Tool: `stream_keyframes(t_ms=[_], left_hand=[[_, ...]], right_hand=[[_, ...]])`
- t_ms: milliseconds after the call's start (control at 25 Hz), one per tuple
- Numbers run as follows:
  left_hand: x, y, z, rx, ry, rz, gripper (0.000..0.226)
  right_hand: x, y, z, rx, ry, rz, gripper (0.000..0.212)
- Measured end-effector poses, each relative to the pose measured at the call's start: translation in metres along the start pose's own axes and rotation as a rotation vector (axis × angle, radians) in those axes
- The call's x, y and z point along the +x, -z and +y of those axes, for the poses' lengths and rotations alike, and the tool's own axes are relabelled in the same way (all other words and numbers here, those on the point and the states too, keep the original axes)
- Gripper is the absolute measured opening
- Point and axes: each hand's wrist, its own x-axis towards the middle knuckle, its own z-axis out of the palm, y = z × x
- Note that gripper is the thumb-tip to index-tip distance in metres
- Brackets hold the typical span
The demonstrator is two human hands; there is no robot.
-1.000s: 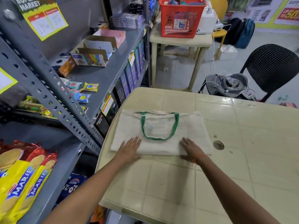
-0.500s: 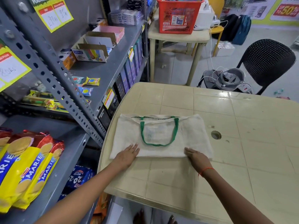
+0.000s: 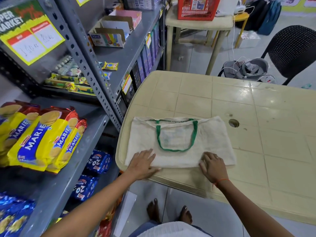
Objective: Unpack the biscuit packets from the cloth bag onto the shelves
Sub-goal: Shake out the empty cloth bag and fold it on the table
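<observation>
Bag [image 3: 179, 142] lies flat on the table [image 3: 256, 117], by the table's 7 o'clock corner. Mouth is at 12, and the green handles [image 3: 177, 149] are folded down onto its face.

Left hand [image 3: 143, 164] is released: palm down, fingers straight, pressing the bag's 7 o'clock corner, with the thumb along the near hem.

Right hand [image 3: 212, 168] is also released: palm down at the bag's 5 o'clock edge, fingers spread and slightly bent on the cloth, grasping nothing. There is a red thread on the wrist.

Marie packets [image 3: 42, 139] lie side by side on the grey shelf [image 3: 71, 177] at 9 o'clock of the bag, well apart from it. Blue packets [image 3: 99, 161] sit a level lower, at 8 o'clock.

Hole [image 3: 233, 123] in the table is just beside the bag at 2 o'clock.

Far off at 12 is a red basket [image 3: 196, 9] on a second table [image 3: 222, 22]. A black chair [image 3: 290, 48] is at 2 o'clock.
</observation>
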Motion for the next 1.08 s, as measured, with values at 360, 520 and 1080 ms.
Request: stream_keyframes(t_ms=[360,520,1080], left_hand=[[0.027,0.027,-0.009,-0.779,0.854,0.323,0.070],[0.042,0.037,-0.012,-1.128,0.765,0.260,0.057],[0.092,0.090,0.035,-1.538,0.678,0.405,0.078]], right_hand=[[0.017,-0.011,-0.084,0.051,0.075,-0.267,0.097],[0.025,0.006,-0.101,0.226,-0.044,-0.075,0.075],[0.028,0.031,-0.104,0.885,-0.208,-0.062,0.044]])
